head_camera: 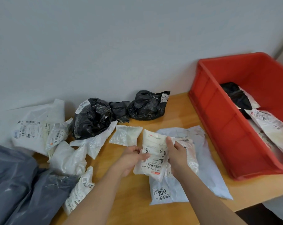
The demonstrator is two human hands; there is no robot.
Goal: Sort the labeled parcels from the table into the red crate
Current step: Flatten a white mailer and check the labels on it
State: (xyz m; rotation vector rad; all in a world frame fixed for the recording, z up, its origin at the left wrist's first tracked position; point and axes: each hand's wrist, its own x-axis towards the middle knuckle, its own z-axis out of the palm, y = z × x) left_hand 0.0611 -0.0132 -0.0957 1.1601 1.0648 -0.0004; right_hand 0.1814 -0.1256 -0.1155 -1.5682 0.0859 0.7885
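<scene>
White parcel pinched between both hands.

Both bare forearms reach forward from the lower edge. The left hand curls its fingers, thumb on top, pinching; the right hand grips likewise, thumb up, though its fingertips seem hidden.
</scene>
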